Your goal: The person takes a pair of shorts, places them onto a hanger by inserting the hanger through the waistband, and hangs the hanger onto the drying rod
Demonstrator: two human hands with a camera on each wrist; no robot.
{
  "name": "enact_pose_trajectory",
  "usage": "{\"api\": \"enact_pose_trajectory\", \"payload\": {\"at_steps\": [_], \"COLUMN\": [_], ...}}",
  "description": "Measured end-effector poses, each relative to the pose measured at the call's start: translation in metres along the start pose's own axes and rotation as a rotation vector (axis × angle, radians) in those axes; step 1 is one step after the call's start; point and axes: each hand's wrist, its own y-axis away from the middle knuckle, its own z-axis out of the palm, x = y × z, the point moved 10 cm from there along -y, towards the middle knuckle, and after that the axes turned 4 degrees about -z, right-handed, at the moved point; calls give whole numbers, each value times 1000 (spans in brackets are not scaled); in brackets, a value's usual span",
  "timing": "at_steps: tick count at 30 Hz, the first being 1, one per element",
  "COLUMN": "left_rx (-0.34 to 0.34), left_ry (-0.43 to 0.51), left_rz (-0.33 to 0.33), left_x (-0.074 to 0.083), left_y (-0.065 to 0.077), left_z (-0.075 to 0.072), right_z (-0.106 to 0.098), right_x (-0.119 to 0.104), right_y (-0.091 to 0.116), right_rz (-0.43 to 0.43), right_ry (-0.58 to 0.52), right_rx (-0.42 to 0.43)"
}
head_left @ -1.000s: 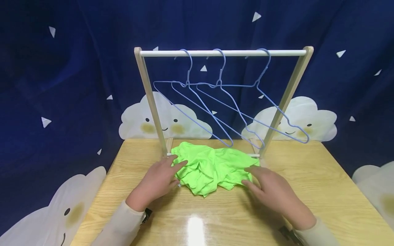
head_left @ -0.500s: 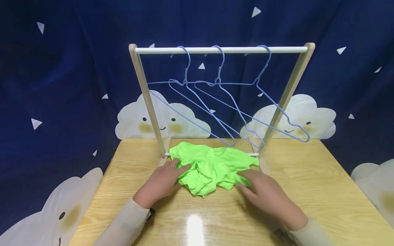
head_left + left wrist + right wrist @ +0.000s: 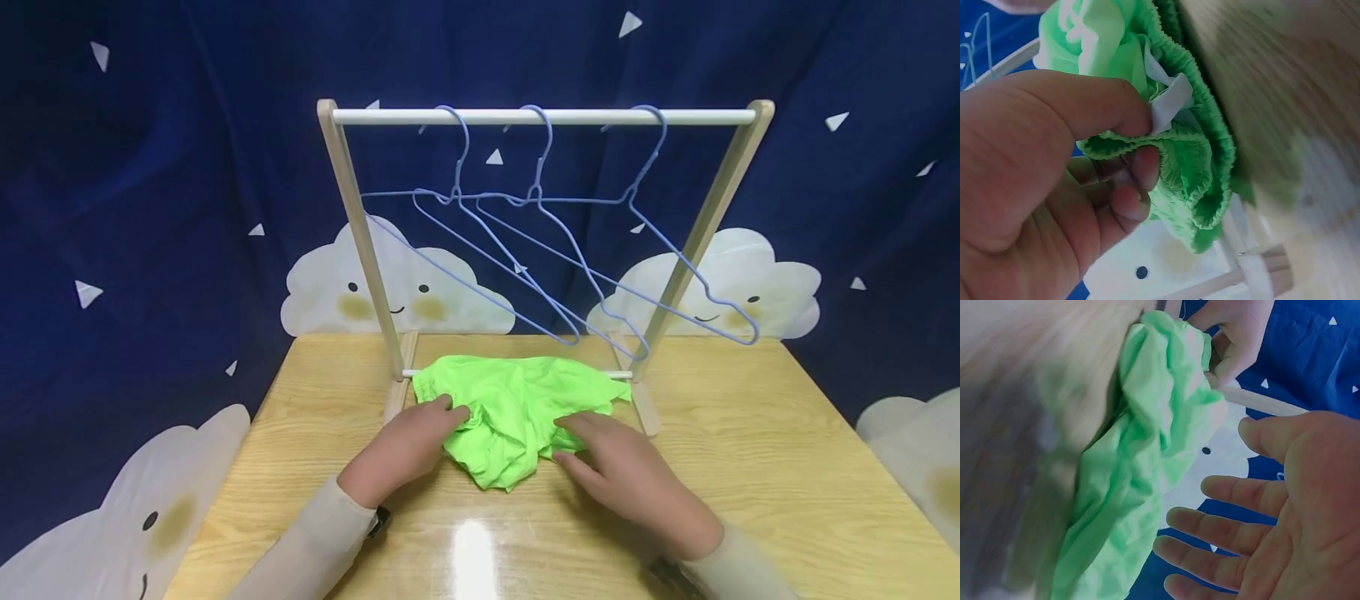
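A crumpled bright green garment (image 3: 517, 392) lies on the table at the foot of a small clothes rack. Gathered elastic edging and a white label (image 3: 1170, 103) show on it in the left wrist view; its exact kind is unclear. My left hand (image 3: 408, 446) pinches this elastic edge between thumb and fingertips at the garment's left side. To the right, my right hand (image 3: 630, 475) reaches over the cloth. In the right wrist view its fingers (image 3: 1229, 528) are extended and spread, with the green cloth (image 3: 1129, 469) beside them and nothing gripped.
The wooden rack has a white top rail (image 3: 487, 117) carrying three blue hangers (image 3: 577, 250). Its feet (image 3: 645, 408) stand on the wooden table (image 3: 750, 450). Behind hangs a dark blue curtain (image 3: 187, 167) with white clouds and triangles.
Both hands have moved inward; the left fingers have closed on the garment's left edge. The right hand has shifted left over the cloth, and the garment's folds have changed slightly.
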Motion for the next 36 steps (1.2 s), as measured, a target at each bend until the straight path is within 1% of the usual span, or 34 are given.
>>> {"api": "enact_pose_trajectory", "payload": {"at_steps": [2,6,9,12,14,16,19,22,25,27,31,33,36], "left_rx": [5,39,68,91,105,106,94,83,92,114,175,203,230], "left_ry": [15,44,55,57,77,124,238,349,406,397,310,270,259], "left_rz": [5,34,50,61,67,58,29,0,-13,-6,15,17,13], "left_x": [4,17,27,35,38,39,37,35,35,37,42,41,37], "left_y": [3,6,7,7,7,6,6,8,11,13,18,19,20], "left_z": [-5,-20,-33,-41,-45,-48,-52,-56,-62,-66,-73,-75,-76], "right_z": [1,2,1,0,0,2,7,10,9,8,2,-2,-8], "right_x": [-7,-23,-40,-58,-70,-79,-89,-92,-92,-92,-94,-94,-94], "right_y": [-6,-18,-27,-34,-38,-42,-47,-51,-52,-52,-50,-49,-49], "right_rz": [-12,-45,-92,-146,-179,-206,-232,-237,-239,-248,-291,-308,-316], "right_ry": [-7,-10,-15,-37,-59,-78,-81,-67,-72,-81,-94,-103,-143], "right_rx": [2,18,38,62,75,77,74,82,106,128,202,249,308]}}
